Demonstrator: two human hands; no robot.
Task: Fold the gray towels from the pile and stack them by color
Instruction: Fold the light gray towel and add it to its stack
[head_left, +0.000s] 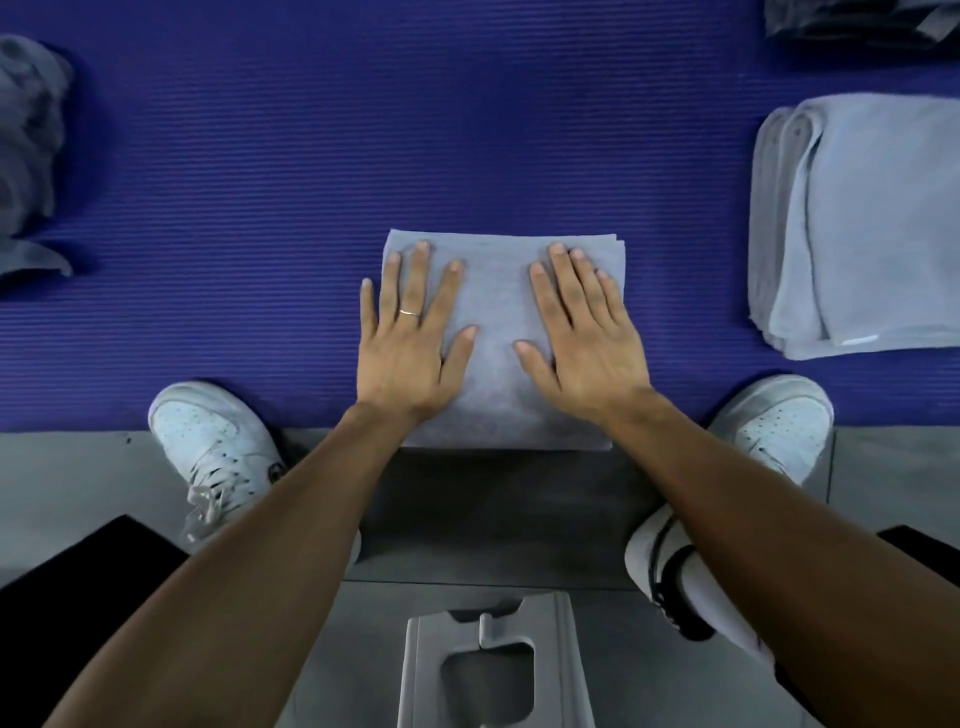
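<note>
Flat and spread, both hands press down on a folded gray towel (498, 343): the left hand (410, 343) with a ring (409, 312) covers its left part, the right hand (582, 343) its right part, neither one gripping. That towel lies on a purple mat (260, 182), its near edge reaching past the mat's edge onto the gray floor (62, 483). Well to the right sits a stack of folded light gray towels (872, 223); far left, a rumpled pile (26, 150). White shoes (213, 441) flank the forearms.
</note>
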